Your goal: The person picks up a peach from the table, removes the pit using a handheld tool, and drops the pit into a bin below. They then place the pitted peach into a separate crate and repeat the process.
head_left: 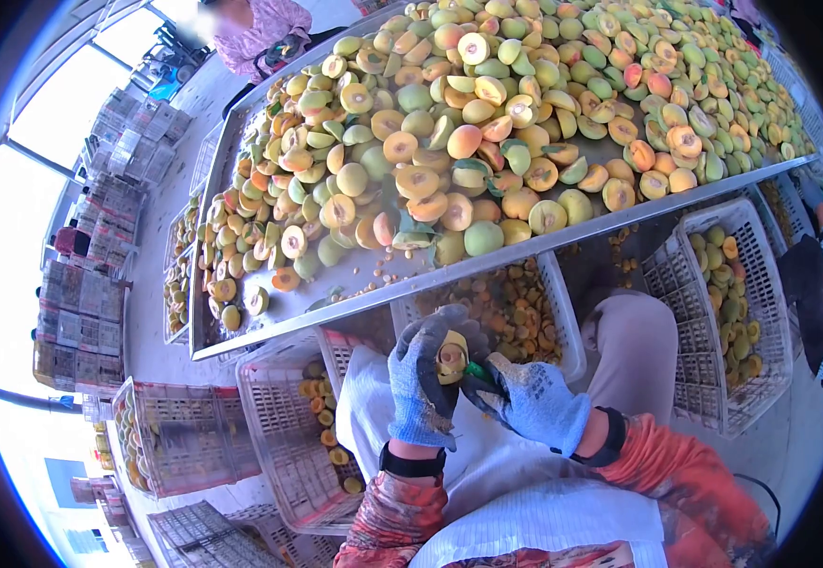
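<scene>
My left hand (421, 383), in a blue glove with a dark palm, is closed around an apricot (451, 357) whose cut face shows. In my right hand (536, 396), gloved the same way, is a small tool with a green handle (477, 372). Its tip is right at the apricot, and its working end is hidden. Both hands are over my lap, just below the front rim of the metal sorting table (487, 257). Beneath and beyond them, a crate (563, 317) holds many small apricot pieces.
Halved and whole apricots (421, 180) cover much of the table. Plastic crates (279, 445) with fruit stand at my left, and another crate (681, 327) is at my right. Stacked crates (80, 317) line the far left. Another person (258, 38) is across the table.
</scene>
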`<state>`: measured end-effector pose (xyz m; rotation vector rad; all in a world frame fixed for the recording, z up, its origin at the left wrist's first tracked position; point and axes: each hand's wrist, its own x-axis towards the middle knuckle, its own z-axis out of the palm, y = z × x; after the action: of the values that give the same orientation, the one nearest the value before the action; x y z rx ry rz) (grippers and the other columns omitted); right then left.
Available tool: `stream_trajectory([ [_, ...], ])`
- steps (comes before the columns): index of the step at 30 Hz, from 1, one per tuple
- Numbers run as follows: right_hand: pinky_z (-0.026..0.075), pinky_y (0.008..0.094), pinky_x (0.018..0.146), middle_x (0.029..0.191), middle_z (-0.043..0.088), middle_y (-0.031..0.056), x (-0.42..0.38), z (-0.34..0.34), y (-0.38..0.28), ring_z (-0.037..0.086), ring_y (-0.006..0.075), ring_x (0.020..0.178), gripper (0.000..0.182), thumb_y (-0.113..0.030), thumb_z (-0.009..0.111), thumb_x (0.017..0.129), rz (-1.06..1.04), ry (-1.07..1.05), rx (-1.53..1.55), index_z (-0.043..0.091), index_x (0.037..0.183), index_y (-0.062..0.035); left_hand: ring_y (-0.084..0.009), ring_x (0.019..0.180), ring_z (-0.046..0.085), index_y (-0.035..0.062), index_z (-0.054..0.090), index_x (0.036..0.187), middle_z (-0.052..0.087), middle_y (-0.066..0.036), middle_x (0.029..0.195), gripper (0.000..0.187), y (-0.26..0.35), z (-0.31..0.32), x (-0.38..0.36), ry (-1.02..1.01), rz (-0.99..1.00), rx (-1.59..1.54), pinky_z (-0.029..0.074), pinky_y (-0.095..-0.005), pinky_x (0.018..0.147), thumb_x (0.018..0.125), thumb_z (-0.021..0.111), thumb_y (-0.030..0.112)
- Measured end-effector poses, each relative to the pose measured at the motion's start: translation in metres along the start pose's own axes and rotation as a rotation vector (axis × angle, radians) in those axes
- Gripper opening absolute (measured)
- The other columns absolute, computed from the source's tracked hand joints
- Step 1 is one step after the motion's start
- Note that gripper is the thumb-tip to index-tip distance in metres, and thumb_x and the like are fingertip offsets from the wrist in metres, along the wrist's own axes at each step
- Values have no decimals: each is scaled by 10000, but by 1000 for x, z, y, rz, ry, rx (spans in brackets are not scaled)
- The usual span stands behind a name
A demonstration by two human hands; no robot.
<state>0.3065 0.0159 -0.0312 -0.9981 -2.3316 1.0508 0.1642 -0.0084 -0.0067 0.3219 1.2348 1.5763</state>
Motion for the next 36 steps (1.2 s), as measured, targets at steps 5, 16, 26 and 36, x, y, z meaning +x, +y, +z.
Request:
stream_trajectory([
  [5, 473, 437, 543, 665, 597, 208, -6, 15, 7, 592, 391, 606, 337, -314, 594, 854, 7, -3, 319, 548, 1049, -42, -253, 805, 633, -28, 576, 1043, 629, -160, 917, 285, -5, 12, -11, 99, 129, 66, 537, -345, 686, 907, 475, 201],
  [16, 344, 263, 302, 563, 530, 49, -4, -22, -17, 502, 145, 376, 327, -411, 506, 918, 648, -545, 1516, 549, 931, -87, -246, 913, 613, -39, 518, 1149, 559, -183, 1121, 338, -19, -7, -16, -34, 680, 379, 526, -362, 770, 914, 489, 203],
  [26, 339, 260, 303, 540, 523, 25, -8, -8, 3, 465, 148, 345, 423, -515, 525, 874, 668, -603, 1518, 552, 880, -94, -263, 886, 606, 2, 539, 1100, 583, -137, 1034, 304, -35, -9, -6, -23, 315, 122, 522, -392, 735, 904, 504, 232],
  [36, 495, 387, 537, 732, 629, 172, -11, 19, 5, 633, 298, 610, 474, -327, 636, 813, 239, 51, 96, 480, 1133, -15, -222, 910, 614, -17, 580, 1076, 614, -115, 1025, 260, -51, -15, 26, 37, 131, -37, 519, -310, 769, 877, 553, 149],
])
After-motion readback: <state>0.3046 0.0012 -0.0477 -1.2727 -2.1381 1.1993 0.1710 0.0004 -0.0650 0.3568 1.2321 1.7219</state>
